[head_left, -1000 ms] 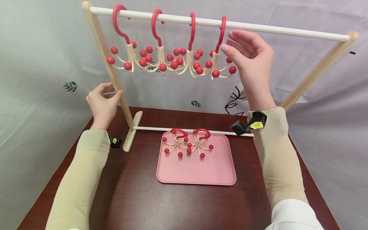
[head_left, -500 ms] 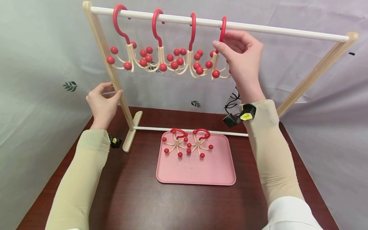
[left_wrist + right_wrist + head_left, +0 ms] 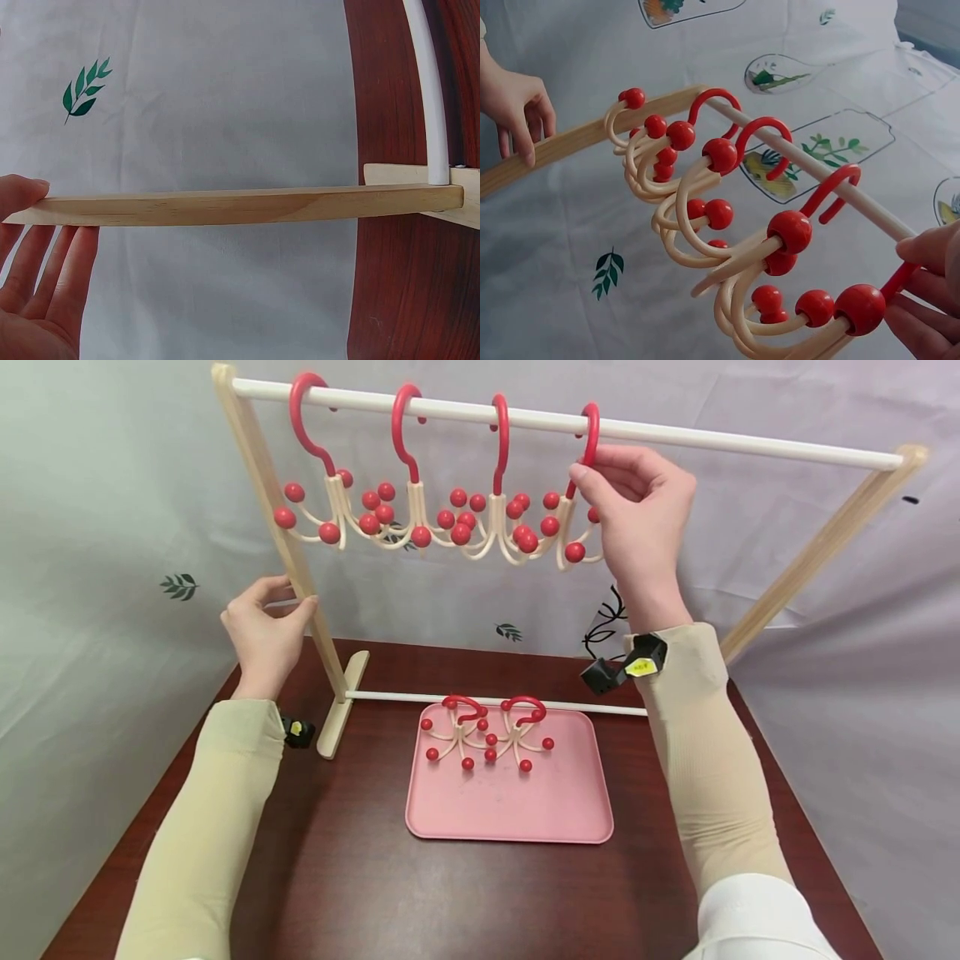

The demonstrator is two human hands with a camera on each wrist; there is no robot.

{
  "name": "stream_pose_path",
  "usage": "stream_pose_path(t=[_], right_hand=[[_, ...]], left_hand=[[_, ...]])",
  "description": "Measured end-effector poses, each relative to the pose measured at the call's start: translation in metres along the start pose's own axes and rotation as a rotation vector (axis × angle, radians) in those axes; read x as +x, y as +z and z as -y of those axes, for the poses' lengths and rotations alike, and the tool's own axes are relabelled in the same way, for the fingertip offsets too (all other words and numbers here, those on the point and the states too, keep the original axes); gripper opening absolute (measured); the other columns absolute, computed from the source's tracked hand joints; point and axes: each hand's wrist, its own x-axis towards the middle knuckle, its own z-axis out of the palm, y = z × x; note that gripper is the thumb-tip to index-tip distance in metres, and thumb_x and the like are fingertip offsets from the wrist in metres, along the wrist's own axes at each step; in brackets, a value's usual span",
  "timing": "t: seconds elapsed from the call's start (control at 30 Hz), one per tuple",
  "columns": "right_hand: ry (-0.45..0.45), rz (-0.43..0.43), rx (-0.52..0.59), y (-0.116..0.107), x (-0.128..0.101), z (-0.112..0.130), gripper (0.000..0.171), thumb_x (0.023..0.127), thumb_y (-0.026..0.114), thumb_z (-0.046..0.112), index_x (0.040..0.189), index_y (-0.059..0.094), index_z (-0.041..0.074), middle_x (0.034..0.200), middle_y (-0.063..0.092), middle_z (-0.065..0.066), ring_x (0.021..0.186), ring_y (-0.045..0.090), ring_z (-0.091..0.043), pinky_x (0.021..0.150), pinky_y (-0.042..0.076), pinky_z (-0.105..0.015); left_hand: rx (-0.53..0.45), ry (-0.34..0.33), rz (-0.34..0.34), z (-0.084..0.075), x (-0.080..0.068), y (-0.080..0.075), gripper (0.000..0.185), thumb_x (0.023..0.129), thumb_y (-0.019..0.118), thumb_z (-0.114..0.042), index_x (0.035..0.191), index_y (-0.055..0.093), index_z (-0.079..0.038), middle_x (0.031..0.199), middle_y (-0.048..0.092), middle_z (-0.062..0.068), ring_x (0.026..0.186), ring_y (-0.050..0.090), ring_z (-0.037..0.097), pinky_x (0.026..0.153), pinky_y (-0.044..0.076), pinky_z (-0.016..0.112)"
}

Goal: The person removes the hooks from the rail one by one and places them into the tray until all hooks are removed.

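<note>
Head view: right hand point(image 3: 637, 518) pinches the fourth hook point(image 3: 588, 439) on the rail point(image 3: 750, 443), upper centre of frame.

Left wrist view: left hand point(image 3: 34, 277) clasps the wooden post point(image 3: 240, 206); steady it.

Right wrist view: fingertips point(image 3: 930, 251) pinch lower right; lift straight up, I'd judge.

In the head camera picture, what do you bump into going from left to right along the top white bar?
Left wooden post → first red hook → second red hook → third red hook → fourth red hook, pinched by the right hand → right wooden post.
</note>
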Motion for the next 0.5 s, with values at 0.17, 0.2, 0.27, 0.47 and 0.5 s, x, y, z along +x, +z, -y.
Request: stream_pose_path(t=[0.17, 0.2, 0.27, 0.47, 0.5], right_hand=[[-0.021, -0.015, 0.023, -0.003, -0.001, 0.001, 0.014, 0.085, 0.083, 0.006, 0.099, 0.080, 0.005, 0.095, 0.075, -0.011, 0.087, 0.069, -0.024, 0.074, 0.053, -0.029], [-0.030, -0.021, 0.026, -0.004, -0.001, 0.002, 0.013, 0.085, 0.083, 0.005, 0.098, 0.080, 0.005, 0.095, 0.075, -0.012, 0.087, 0.069, -0.024, 0.075, 0.054, -0.029], [-0.047, -0.033, 0.027, -0.006, -0.001, 0.004, 0.013, 0.085, 0.083, 0.005, 0.098, 0.080, 0.004, 0.095, 0.075, -0.013, 0.088, 0.069, -0.025, 0.079, 0.055, -0.028], [-0.071, -0.064, 0.048, -0.012, 0.000, 0.011, 0.014, 0.084, 0.083, 0.004, 0.097, 0.080, 0.002, 0.095, 0.074, -0.015, 0.082, 0.068, -0.027, 0.084, 0.056, -0.028], [-0.078, -0.067, 0.051, -0.013, 0.000, 0.012, 0.014, 0.084, 0.083, 0.004, 0.097, 0.080, 0.001, 0.095, 0.074, -0.015, 0.082, 0.068, -0.026, 0.085, 0.056, -0.028]], left_hand=[[-0.004, 0.002, -0.003, 0.000, 0.000, 0.000, 0.035, 0.088, 0.081, -0.027, 0.121, 0.076, -0.016, 0.108, 0.075, 0.007, 0.093, 0.073, 0.016, 0.078, 0.058, 0.023], [-0.005, 0.002, -0.003, 0.000, 0.000, 0.000, 0.035, 0.088, 0.081, -0.027, 0.121, 0.076, -0.016, 0.108, 0.075, 0.007, 0.093, 0.073, 0.016, 0.078, 0.058, 0.023], [-0.005, 0.003, -0.003, 0.000, 0.000, 0.000, 0.035, 0.088, 0.081, -0.027, 0.121, 0.076, -0.016, 0.108, 0.075, 0.007, 0.093, 0.073, 0.017, 0.078, 0.058, 0.023], [-0.004, 0.004, -0.003, -0.001, -0.001, 0.000, 0.034, 0.088, 0.080, -0.027, 0.121, 0.076, -0.015, 0.108, 0.075, 0.007, 0.093, 0.073, 0.015, 0.077, 0.058, 0.022], [-0.004, 0.004, -0.003, -0.001, -0.001, 0.000, 0.035, 0.088, 0.080, -0.028, 0.121, 0.076, -0.015, 0.108, 0.075, 0.007, 0.092, 0.073, 0.014, 0.077, 0.058, 0.022]])
